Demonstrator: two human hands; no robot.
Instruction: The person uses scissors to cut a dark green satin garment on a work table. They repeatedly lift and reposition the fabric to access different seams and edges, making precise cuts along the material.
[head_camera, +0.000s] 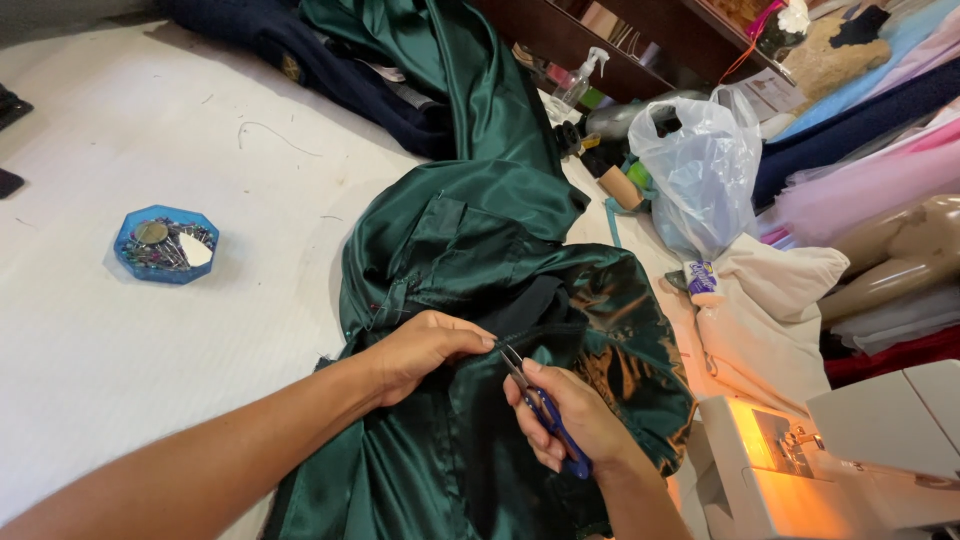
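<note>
Glossy dark-green satin garment (480, 240), crumpled, pinched by left hand (425, 350); right hand (570, 415) grips blue thread snips (545, 410).

Bare white table (130, 340) left; sewing machine (800, 470) crowds right.

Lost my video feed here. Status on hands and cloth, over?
Left hand pinching green satin garment. Right hand gripping blue thread snips, tips at fabric. Pin box off left, nothing blocking.

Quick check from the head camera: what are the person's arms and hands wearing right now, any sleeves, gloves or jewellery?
Both forearms are bare to the frame edge, no sleeves showing. The left hand and right hand wear no gloves; no rings, watch or bracelets are visible.
</note>
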